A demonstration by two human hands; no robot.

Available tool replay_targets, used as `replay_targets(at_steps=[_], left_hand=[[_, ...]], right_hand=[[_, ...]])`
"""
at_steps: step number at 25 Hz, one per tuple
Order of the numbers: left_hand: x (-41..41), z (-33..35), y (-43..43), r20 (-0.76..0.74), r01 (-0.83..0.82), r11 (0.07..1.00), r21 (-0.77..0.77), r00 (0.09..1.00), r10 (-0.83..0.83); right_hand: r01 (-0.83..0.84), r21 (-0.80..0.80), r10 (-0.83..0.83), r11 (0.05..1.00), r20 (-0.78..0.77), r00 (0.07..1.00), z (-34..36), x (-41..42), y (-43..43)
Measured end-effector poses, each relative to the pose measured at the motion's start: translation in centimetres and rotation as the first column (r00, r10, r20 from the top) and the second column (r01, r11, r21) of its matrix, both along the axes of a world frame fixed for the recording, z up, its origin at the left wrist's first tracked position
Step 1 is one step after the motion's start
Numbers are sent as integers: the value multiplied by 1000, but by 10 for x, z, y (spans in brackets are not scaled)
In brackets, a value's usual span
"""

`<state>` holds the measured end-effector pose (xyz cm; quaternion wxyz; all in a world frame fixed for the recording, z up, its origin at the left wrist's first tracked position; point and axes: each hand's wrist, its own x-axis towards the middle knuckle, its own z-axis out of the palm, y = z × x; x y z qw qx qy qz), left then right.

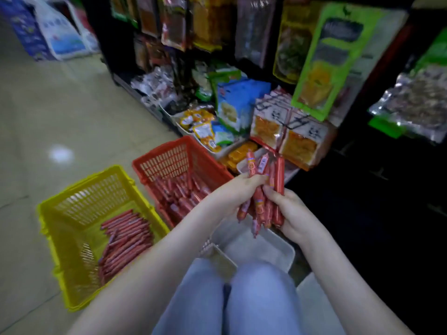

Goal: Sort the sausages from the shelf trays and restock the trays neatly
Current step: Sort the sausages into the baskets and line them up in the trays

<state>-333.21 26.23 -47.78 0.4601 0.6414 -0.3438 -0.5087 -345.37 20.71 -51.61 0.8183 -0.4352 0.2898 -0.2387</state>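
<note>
1. Yellow plastic basket (pixel 96 201) stood on the tiled floor (pixel 60 105) at far left. Long thin sausages (pixel 125 238) lay along its bottom, roughly parallel to one another.
2. The red basket (pixel 164 163) stood just beside it on the right; whether the two touched could not be determined. Shorter sausages (pixel 183 192) lay heaped in it without order.
3. The left hand (pixel 234 192) was curled round the upper part of a bundle of sausages (pixel 278 172), fingers wrapped over it from the left.
4. The bundle was held roughly upright in the air, clear of both baskets. It hung above a white tray (pixel 266 250) that sat just beyond the person's knees (pixel 261 298), which were clad in blue denim.
5. The right hand (pixel 294 211) gripped the lower part of the same bundle from the right, thumb laid across its front. The two hands were close together, both clamped on the bundle.
6. Behind the bundle, a second white tray (pixel 242 165) sat on the lowest shelf, partly hidden; its contents could not be made out.
7. Further right on that shelf stood packets with orange filling (pixel 300 143), and a green-edged packet (pixel 333 59) hung above them.
8. Print on the wrappers was too blurred to read.
</note>
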Motion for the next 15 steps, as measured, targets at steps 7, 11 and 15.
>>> replay_targets(at_steps=[7,11,15], left_hand=[[36,-196,-63,-361,169,917,360,932,-29],[26,-310,-68,-339,158,878,452,941,5],[21,-377,-69,-163,220,863,455,973,-162]], right_hand=[[128,135,-74,983,-351,934,-171,16,-50],[234,293,-59,927,-502,863,-275,22,-51],[312,409,-50,857,-537,842,-345,26,-51]])
